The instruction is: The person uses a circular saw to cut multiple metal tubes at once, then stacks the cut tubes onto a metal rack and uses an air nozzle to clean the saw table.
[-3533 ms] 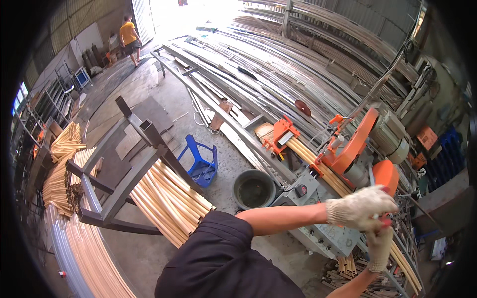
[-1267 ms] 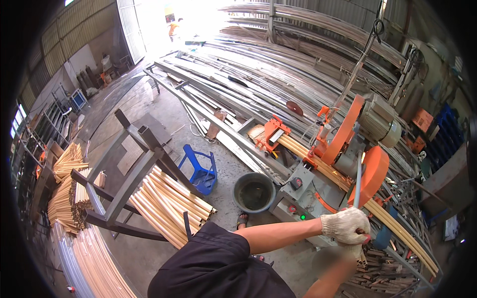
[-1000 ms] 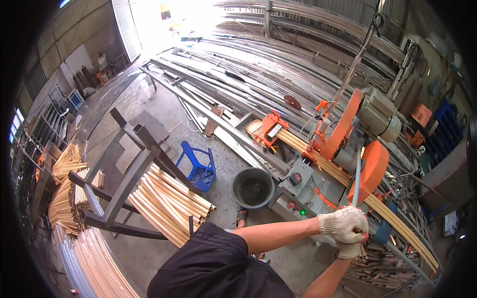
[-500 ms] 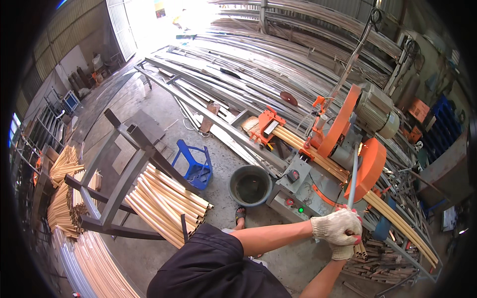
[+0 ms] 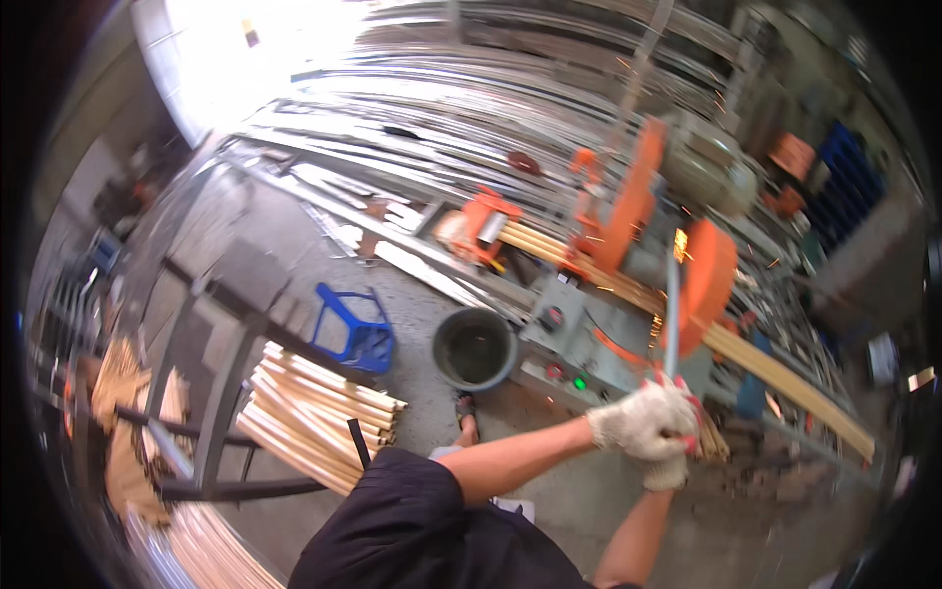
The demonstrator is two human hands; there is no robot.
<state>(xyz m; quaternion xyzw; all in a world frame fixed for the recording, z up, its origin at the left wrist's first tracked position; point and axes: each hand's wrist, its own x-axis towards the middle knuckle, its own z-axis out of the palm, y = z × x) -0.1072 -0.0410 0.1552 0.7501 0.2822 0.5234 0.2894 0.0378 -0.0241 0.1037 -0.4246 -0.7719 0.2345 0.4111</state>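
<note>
Both my hands wear whitish knit gloves with red patches and overlap on the grey lever handle [image 5: 672, 324] of an orange cut-off saw [image 5: 708, 280]. My left hand [image 5: 630, 422] is closed around its lower end. Tucked against it, my right hand [image 5: 667, 469] is closed there too, its fingers partly hidden. Several gold-coloured tubes [image 5: 549, 245] lie side by side through the saw, gripped near an orange clamp [image 5: 484, 224]. On the other side of the guard their ends [image 5: 790, 391] stick out. Sparks fly around the blade guard and along the handle.
A dark round bucket [image 5: 475, 349] stands by my foot, beside a blue plastic stool [image 5: 354, 329]. Left of me, a dark metal frame [image 5: 228, 402] holds a stack of gold tubes [image 5: 314, 407]. Long metal bars [image 5: 412, 162] fill the far side. A green light glows on the saw's base.
My view has swung, so the saw and bench sit further left and higher, with some blur. More sparks show around the guard. Both hands remain on the lever.
</note>
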